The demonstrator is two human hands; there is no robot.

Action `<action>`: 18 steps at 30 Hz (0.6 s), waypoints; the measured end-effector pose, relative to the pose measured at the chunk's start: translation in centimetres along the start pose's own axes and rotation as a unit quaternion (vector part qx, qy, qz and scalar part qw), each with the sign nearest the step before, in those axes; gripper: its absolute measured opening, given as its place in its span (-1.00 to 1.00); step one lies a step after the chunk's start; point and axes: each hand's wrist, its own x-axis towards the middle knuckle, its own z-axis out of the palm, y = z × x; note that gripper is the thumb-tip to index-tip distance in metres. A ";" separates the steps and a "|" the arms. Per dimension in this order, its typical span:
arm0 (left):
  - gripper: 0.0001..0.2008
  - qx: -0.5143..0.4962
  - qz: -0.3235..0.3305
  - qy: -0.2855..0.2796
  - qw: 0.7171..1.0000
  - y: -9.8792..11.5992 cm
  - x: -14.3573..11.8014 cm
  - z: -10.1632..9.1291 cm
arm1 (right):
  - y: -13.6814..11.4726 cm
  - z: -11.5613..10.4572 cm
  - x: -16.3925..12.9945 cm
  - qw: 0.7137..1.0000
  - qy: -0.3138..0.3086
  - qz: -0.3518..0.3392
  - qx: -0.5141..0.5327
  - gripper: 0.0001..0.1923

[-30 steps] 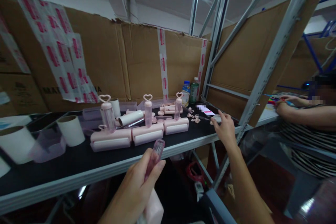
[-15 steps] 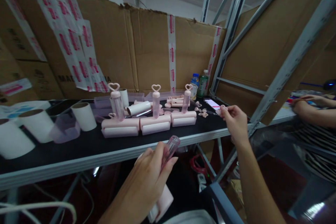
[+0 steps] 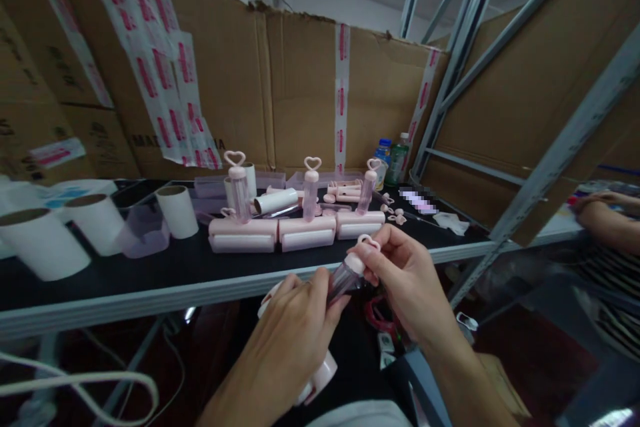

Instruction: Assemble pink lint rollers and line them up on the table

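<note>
One pink roller (image 3: pixel 325 372) is hanging nearest the camera, short of the table edge. The left hand (image 3: pixel 293 317) is wrapping round its clear handle (image 3: pixel 341 280), with the roller's body poking out below. The right hand (image 3: pixel 407 273) is pinching a heart-topped cap (image 3: pixel 356 261) right at the handle's end. I'm guessing capping is the step in hand, though I'm not seeing whether the cap is seating fully. Next move is probably calling for a steady handle, a straight line-up and a firm push or twist. Further back, three similar rollers (image 3: pixel 307 233) are standing in a row on the tabletop (image 3: pixel 170 267), hearts up, and white rolls (image 3: pixel 47 247) are sitting off to the left. Loose heart pieces (image 3: pixel 399 218) are lying past the row's right end, bottles (image 3: pixel 399 161) are standing behind those, and a cardboard wall (image 3: pixel 300 93) is backing everything.
</note>
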 end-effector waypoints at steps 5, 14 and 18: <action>-0.86 -0.008 0.026 0.024 0.999 0.1 -0.3 0.0 | 0.1 0.2 -0.3 0.998 0.003 -0.006 -0.059 -0.67; -0.78 -0.055 -0.007 -0.033 0.998 0.9 -0.4 -1.8 | 0.4 0.4 -1.1 0.995 0.003 -0.049 -0.091 -0.72; -0.73 -0.090 -0.042 -0.068 0.993 1.3 -0.5 -2.1 | 0.3 0.3 -1.2 0.994 -0.006 -0.060 -0.090 -0.73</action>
